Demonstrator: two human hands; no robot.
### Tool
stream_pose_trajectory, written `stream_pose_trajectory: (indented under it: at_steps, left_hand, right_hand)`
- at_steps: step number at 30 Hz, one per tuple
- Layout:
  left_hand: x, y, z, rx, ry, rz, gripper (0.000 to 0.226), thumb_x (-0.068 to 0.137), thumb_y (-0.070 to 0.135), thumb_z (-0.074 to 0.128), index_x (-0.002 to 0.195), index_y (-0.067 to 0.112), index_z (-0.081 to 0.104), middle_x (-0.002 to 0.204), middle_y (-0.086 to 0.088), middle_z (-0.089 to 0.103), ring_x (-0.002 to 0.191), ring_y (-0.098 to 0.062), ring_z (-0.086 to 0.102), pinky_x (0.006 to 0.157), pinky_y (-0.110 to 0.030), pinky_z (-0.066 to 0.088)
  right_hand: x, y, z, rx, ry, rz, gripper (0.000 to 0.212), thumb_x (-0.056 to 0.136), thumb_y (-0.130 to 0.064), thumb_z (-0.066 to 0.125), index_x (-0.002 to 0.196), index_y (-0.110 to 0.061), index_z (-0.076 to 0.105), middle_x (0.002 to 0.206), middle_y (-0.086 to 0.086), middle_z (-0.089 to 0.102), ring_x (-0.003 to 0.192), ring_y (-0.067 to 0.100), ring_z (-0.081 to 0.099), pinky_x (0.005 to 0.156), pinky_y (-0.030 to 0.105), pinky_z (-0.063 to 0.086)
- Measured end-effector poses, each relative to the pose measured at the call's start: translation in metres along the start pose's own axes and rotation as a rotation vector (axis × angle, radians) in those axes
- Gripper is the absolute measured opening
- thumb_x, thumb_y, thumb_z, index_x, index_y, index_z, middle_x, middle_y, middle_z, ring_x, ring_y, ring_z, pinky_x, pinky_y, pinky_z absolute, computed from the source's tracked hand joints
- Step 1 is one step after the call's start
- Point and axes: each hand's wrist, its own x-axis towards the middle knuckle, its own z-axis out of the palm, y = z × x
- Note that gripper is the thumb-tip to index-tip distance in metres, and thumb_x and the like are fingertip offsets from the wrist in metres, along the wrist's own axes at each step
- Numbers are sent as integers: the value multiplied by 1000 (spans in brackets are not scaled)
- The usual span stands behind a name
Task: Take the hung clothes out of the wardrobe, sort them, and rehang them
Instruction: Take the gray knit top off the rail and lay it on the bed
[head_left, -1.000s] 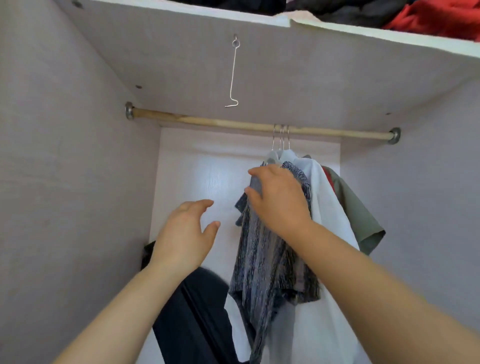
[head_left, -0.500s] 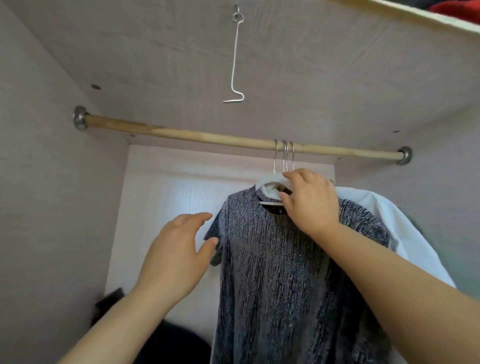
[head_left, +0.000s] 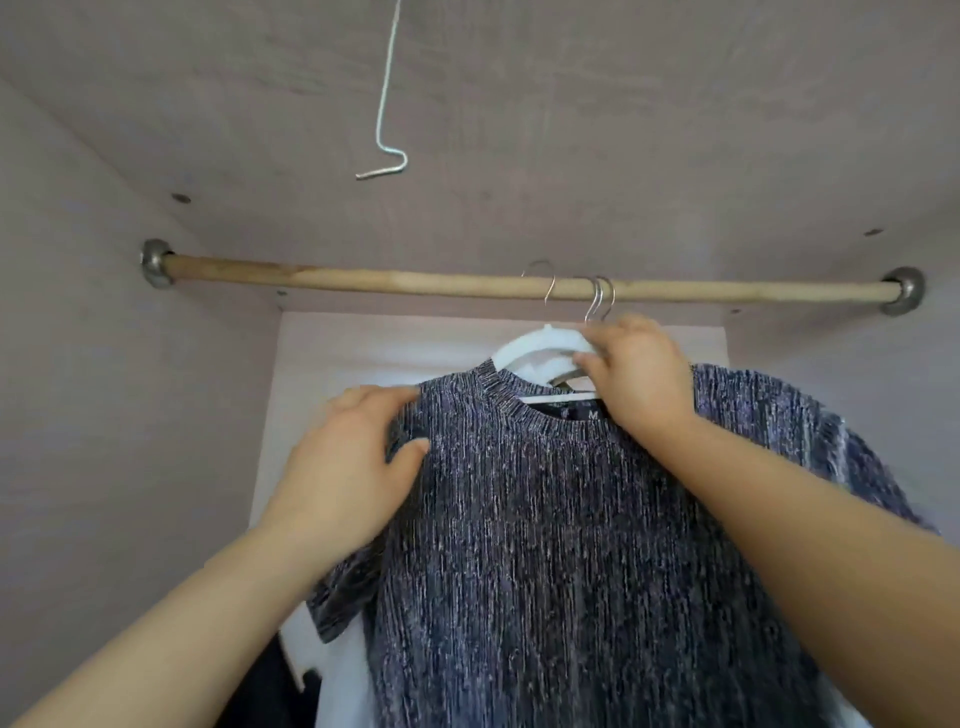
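A dark grey-and-white marled T-shirt (head_left: 571, 545) hangs on a white plastic hanger (head_left: 535, 345), facing me. The hanger's metal hook (head_left: 548, 283) sits off to the left of two other hooks (head_left: 602, 299) on the wooden rail (head_left: 363, 278). My right hand (head_left: 636, 379) grips the white hanger at the neck of the shirt. My left hand (head_left: 353, 462) rests on the shirt's left shoulder, fingers spread over the fabric and thumb pressed on its front. Other hung clothes are hidden behind the shirt.
A bent wire hook (head_left: 384, 104) dangles from the wardrobe ceiling above the rail. White cloth (head_left: 337, 691) and dark cloth (head_left: 270, 696) show low down at the left. Wardrobe side walls (head_left: 104, 415) close in on both sides.
The shirt has come nearer and its hook has shifted left, apart from the other two. My left hand moved from open air onto the shirt's shoulder. The right hand stays on the hanger.
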Motion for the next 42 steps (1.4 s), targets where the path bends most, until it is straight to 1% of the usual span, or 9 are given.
stream_pose_trajectory:
  at_steps: [4, 10, 13, 16, 20, 24, 32, 36, 42]
  left_hand:
    - [9, 4, -10, 17, 123, -4, 47, 86, 27, 59, 131, 21, 48, 130, 0, 51, 121, -18, 43, 97, -27, 32]
    - [4, -4, -14, 111, 99, -57, 51, 87, 29, 57, 135, 20, 43, 134, -3, 46, 125, -22, 39, 104, -35, 30]
    - [7, -7, -22, 125, 141, -54, 51, 87, 29, 57, 135, 21, 42, 135, -3, 45, 126, -22, 38, 105, -37, 30]
    - [3, -10, -30, 161, 209, -50, 51, 86, 28, 57, 134, 19, 44, 134, -4, 46, 125, -23, 39, 103, -36, 30]
    - [-27, -22, -37, 214, 219, -109, 51, 87, 28, 56, 135, 16, 43, 135, -7, 47, 127, -23, 37, 104, -35, 28]
    - [-92, -38, -39, 243, 148, -226, 45, 88, 31, 55, 131, 17, 48, 122, -3, 58, 116, -24, 50, 100, -40, 37]
    - [-271, -36, -60, 386, 48, -488, 33, 82, 33, 55, 112, 23, 65, 96, 6, 66, 88, -22, 61, 82, -49, 48]
    - [-359, -11, -84, 560, -1, -648, 31, 82, 31, 57, 110, 22, 65, 95, 7, 66, 85, -22, 61, 81, -37, 43]
    - [-475, 46, -135, 775, -56, -855, 37, 82, 35, 47, 111, 19, 65, 96, 7, 64, 91, -10, 54, 83, -24, 33]
  right_hand:
    - [8, -19, 6, 113, 67, -49, 30, 89, -26, 58, 118, -23, 62, 113, 7, 58, 107, 27, 49, 76, 35, 44]
    - [20, -36, 21, 176, 115, -24, 33, 90, -28, 57, 121, -18, 60, 114, 7, 53, 106, 27, 48, 74, 35, 44]
    - [34, -42, 16, 187, 164, 4, 31, 90, -27, 56, 118, -17, 62, 110, 9, 52, 101, 29, 46, 65, 34, 40]
    - [21, -54, 16, 258, 167, -73, 31, 88, -27, 59, 119, -22, 62, 110, 7, 54, 102, 28, 49, 67, 31, 36]
    - [-30, -81, 23, 384, 158, -211, 32, 86, -26, 62, 118, -22, 63, 105, 4, 58, 97, 24, 53, 69, 31, 43]
    - [-95, -112, 26, 547, 122, -319, 30, 79, -19, 71, 109, -20, 69, 95, 4, 62, 85, 25, 57, 60, 32, 46]
    - [-248, -165, 54, 901, -152, -299, 37, 68, -11, 80, 102, -18, 72, 89, 0, 63, 76, 21, 59, 53, 31, 47]
    - [-330, -198, 55, 1084, -247, -335, 28, 73, -17, 75, 101, -17, 73, 90, 0, 64, 80, 13, 52, 57, 25, 44]
    - [-441, -258, 22, 1379, -307, -407, 24, 80, -28, 59, 96, -17, 74, 84, 3, 66, 70, 18, 58, 63, 22, 43]
